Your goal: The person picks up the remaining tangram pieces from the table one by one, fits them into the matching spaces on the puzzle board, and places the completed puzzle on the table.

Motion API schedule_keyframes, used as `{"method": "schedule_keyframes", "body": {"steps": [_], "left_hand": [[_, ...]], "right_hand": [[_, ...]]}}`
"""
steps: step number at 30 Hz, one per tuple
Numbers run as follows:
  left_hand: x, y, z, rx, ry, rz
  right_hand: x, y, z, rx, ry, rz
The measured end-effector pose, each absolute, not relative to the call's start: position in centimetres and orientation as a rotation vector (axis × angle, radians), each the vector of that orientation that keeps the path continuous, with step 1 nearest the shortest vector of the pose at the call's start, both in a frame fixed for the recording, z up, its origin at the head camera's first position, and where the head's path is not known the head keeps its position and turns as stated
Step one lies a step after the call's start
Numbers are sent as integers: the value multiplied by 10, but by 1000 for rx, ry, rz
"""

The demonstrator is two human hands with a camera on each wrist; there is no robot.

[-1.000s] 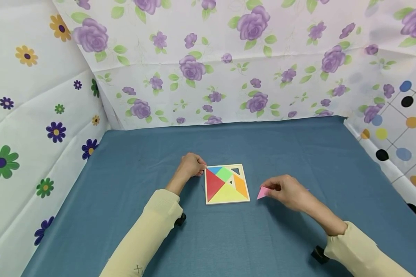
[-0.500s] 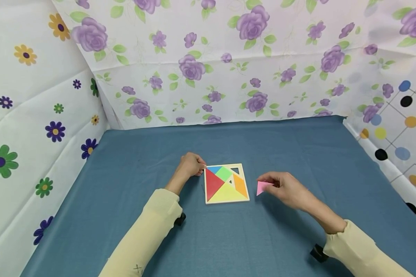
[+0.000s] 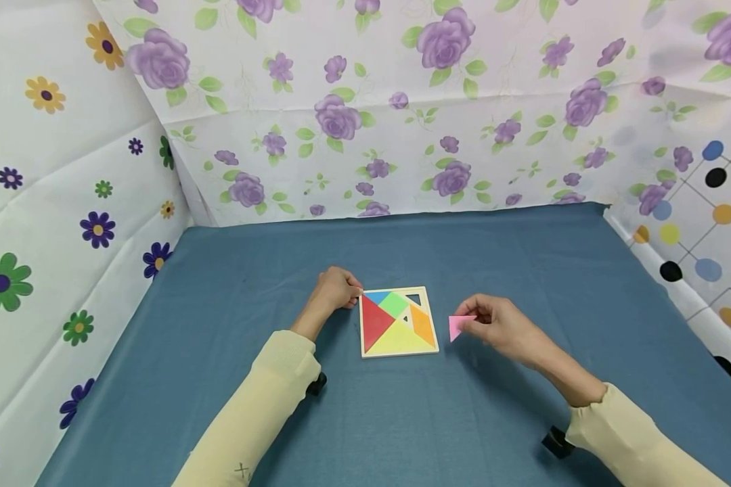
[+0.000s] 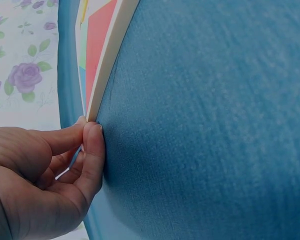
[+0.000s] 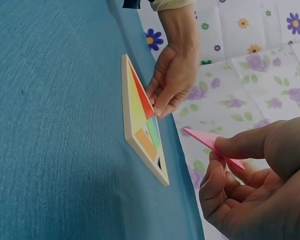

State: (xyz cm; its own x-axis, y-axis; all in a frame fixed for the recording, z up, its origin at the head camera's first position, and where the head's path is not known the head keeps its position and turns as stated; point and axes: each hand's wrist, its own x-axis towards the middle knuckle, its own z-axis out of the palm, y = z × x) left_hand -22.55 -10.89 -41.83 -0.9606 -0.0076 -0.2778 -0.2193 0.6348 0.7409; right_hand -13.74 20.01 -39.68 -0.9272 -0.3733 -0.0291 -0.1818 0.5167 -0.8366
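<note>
A square tangram board (image 3: pixel 400 355) with a pale wooden frame lies on the blue cloth. Red, yellow, green, blue and orange pieces fill most of it; two triangular recesses, at the far right corner and near the middle, show dark. My left hand (image 3: pixel 336 289) pinches the board's far left corner between thumb and fingers, as the left wrist view (image 4: pixel 50 175) shows up close. To the right of the board, my right hand (image 3: pixel 502 326) holds a pink triangle piece (image 3: pixel 457 325) between thumb and fingers, raised above the cloth. One point of the triangle (image 5: pixel 200 136) sticks out past the thumb.
Blue cloth (image 3: pixel 365 419) covers the table around the board. A curtain with purple roses (image 3: pixel 338 118) hangs behind it. Patterned sheets stand at the left (image 3: pixel 49 203) and right (image 3: pixel 688 237) sides. Dark wrist cameras (image 3: pixel 557 442) sit under both cuffs.
My right hand has risen slightly away from me, and the pink triangle has turned so that its straight edge faces up. The left hand and the board stay put.
</note>
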Motion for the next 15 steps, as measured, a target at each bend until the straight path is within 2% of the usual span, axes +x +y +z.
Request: {"method": "schedule_keyframes", "body": {"steps": [15], "left_hand": [[-224, -109, -418, -170, 2627, 1215]], "right_hand": [[-139, 202, -395, -466, 2485, -1381]]}}
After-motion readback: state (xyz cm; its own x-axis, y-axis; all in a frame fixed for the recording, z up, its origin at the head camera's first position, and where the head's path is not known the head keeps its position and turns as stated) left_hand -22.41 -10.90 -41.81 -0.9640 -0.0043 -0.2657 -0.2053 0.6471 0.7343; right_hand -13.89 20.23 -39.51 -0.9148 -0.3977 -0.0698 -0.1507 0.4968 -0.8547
